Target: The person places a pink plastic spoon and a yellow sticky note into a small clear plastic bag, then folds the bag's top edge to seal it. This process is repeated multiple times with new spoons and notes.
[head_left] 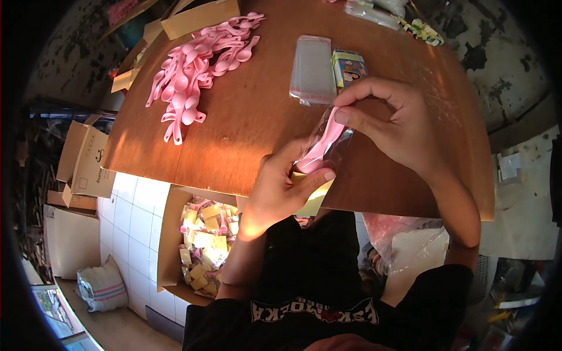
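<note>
Between my hands, above the table's near edge, is a pink spoon (323, 145) inside a clear plastic bag (345, 139). My left hand (280, 178) grips the lower end of the bag around the spoon's bowl, along with a yellow card (316, 200) that shows below my thumb. My right hand (391, 120) pinches the upper end, at the tip of the spoon's handle. Beyond my right hand lie a stack of clear bags (312, 67) and a small stack of printed cards (349, 65).
A heap of pink spoons (190, 70) covers the far left of the wooden table (252, 123). Below the edge, a cardboard box (170, 245) holds many bagged spoons with yellow cards. More plastic packaging (374, 13) lies at the far edge. A white sack (102, 285) stands on the floor.
</note>
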A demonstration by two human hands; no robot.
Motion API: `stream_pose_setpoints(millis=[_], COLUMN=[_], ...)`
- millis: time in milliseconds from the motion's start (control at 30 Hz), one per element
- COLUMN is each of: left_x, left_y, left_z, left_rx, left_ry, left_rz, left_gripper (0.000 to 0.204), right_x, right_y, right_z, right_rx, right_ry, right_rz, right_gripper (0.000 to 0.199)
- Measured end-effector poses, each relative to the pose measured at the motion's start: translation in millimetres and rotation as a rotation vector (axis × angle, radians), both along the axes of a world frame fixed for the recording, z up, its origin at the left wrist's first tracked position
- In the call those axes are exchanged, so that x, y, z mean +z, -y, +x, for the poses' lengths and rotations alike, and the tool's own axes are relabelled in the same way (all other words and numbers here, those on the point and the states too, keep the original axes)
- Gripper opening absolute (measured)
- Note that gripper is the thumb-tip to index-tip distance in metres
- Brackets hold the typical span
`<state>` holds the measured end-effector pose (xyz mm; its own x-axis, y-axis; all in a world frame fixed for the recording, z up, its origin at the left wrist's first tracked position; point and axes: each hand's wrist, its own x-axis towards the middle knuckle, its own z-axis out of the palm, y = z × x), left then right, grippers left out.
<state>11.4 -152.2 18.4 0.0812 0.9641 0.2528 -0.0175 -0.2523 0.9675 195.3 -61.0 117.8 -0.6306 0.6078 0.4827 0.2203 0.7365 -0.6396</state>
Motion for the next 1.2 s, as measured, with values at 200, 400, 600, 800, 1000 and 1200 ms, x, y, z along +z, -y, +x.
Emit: stream_pose_setpoints(millis=[200, 400, 600, 800, 1000, 1200], left_x=[1, 0, -1, 3, 21, 46], left_y=[-1, -3, -6, -11, -11, -11], left_z=[7, 9, 6, -1, 0, 5], left_rx=[-0.06, -0.111, -0.073, 0.222, 0.227, 0.164], left_ry=[0.017, 0.071, 0.162, 0.021, -0.073, 0.112], left_rz=[0.062, 0.02, 0.183, 0.373, 0.403, 0.316], left_gripper=[0.041, 0.044, 0.076, 0.073, 0.061, 0.044], right_x=[-7, -5, 20, 45, 29, 39], right_y=[13, 13, 7, 1, -2, 21], right_z=[-2, 0, 6, 6, 3, -14], right_rx=[-0.041, -0.062, -0.081, -0.243, -0.104, -0.052], right_ry=[-0.198, -0.166, -0.314, -0.291, -0.252, -0.206], right_rz=[-0.458, -0.548, -0.553, -0.146, -0.208, -0.445], right_gripper=[0.02, 0.025, 0.027, 0.03, 0.029, 0.027])
